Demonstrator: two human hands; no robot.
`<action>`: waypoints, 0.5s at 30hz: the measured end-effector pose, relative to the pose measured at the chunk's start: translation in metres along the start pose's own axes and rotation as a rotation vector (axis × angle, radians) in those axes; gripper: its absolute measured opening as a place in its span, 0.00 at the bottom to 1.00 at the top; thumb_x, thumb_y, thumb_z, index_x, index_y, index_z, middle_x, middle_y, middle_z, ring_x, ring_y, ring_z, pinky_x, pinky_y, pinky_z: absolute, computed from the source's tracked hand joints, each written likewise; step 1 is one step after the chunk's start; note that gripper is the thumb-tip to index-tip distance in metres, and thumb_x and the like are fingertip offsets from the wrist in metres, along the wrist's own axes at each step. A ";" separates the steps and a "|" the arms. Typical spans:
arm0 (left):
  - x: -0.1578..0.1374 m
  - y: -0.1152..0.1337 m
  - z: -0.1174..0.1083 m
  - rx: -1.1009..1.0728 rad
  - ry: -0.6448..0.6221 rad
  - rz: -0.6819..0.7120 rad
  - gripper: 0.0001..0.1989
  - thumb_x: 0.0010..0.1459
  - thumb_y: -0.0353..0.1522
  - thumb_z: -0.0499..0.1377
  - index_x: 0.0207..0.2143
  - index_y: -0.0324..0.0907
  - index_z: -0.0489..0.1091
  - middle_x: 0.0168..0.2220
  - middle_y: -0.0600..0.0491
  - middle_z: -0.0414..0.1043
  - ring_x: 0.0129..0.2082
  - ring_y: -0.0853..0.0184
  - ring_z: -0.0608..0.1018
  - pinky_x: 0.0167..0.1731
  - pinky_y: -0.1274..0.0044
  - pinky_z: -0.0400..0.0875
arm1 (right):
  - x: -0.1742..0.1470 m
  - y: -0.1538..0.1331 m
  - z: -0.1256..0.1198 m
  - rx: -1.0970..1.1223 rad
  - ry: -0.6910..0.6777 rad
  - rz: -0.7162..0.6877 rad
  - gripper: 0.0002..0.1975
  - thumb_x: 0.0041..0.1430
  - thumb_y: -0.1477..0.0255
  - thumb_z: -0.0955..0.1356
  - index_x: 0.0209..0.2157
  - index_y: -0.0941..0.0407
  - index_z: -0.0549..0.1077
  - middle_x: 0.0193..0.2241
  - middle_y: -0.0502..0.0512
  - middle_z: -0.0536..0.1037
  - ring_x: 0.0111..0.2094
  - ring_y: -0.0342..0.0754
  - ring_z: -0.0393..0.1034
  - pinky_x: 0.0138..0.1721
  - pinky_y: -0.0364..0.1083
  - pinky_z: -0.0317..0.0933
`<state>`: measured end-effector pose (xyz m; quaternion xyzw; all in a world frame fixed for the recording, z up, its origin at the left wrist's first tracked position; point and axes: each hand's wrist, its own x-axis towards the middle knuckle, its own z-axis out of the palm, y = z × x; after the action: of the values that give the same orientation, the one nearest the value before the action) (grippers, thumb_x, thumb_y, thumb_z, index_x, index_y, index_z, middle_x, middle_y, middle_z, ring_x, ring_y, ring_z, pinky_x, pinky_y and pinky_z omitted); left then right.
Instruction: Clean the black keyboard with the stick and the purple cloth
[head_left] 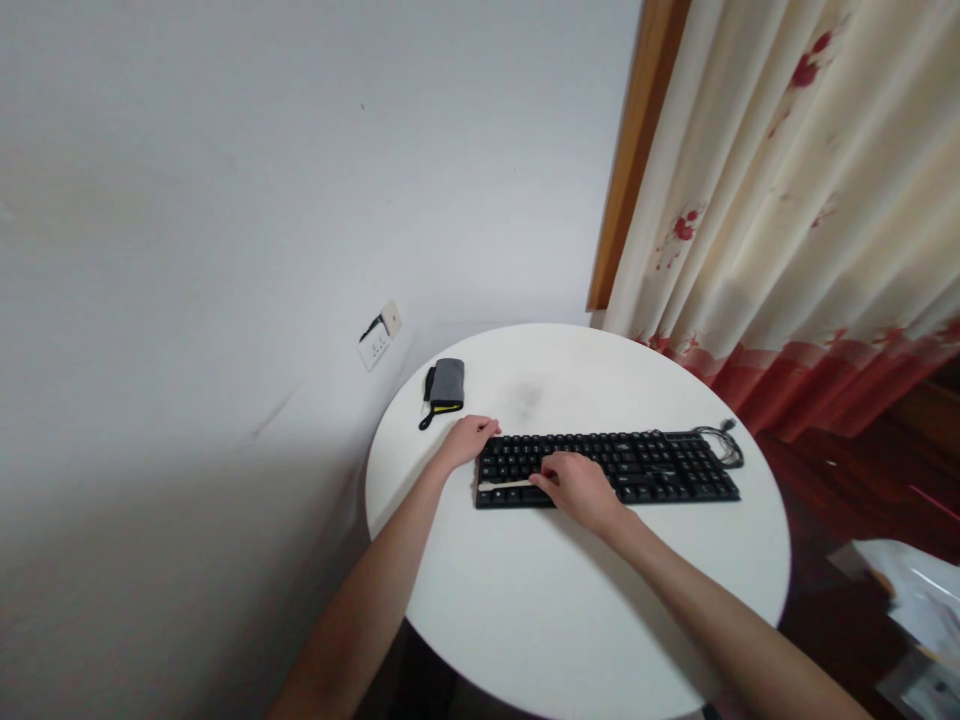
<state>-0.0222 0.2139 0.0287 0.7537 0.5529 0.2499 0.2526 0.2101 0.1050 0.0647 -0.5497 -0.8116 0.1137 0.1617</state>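
The room has a white wall (225, 200) and, on the right, a cream curtain (750, 220) with red flowers and a red bottom. A strip of brown wood (634, 150) runs up beside the curtain. A white socket (374, 345) is on the wall. The floor (825, 480) is dark red, and a white plastic bag (911, 585) is at the far right.

From the head view, a round white counter (540, 620) stands by the wall. A black keyboard (667, 470) lies flat on it, in the middle and a bit to the right. Its black cable (729, 448) is looped at the right end. A folded grey cloth (448, 382) with a bit of yellow sits near the back left edge.

The left hand (469, 437) is at the keyboard's top left corner with bent fingers; I cannot tell if it grips. The right hand (576, 484) pinches a thin pale stick (514, 485) over the keys. The stick points left, and its wider tip is too small to make out.
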 end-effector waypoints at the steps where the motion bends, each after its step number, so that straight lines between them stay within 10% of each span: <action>1: 0.000 -0.001 0.000 0.000 -0.003 0.003 0.23 0.60 0.43 0.48 0.33 0.39 0.79 0.34 0.48 0.81 0.36 0.60 0.79 0.38 0.74 0.67 | -0.003 0.004 -0.001 0.000 0.009 0.006 0.12 0.62 0.63 0.66 0.28 0.54 0.73 0.31 0.51 0.79 0.33 0.47 0.72 0.31 0.42 0.54; 15: 0.000 0.004 -0.001 0.020 0.001 -0.024 0.22 0.59 0.43 0.49 0.33 0.40 0.79 0.34 0.49 0.81 0.37 0.60 0.79 0.41 0.73 0.67 | 0.001 -0.005 0.002 -0.025 0.015 0.020 0.11 0.62 0.62 0.67 0.29 0.53 0.74 0.32 0.51 0.79 0.34 0.47 0.72 0.31 0.42 0.54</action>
<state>-0.0203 0.2128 0.0320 0.7495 0.5644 0.2418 0.2475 0.2049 0.1043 0.0642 -0.5607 -0.8062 0.1011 0.1597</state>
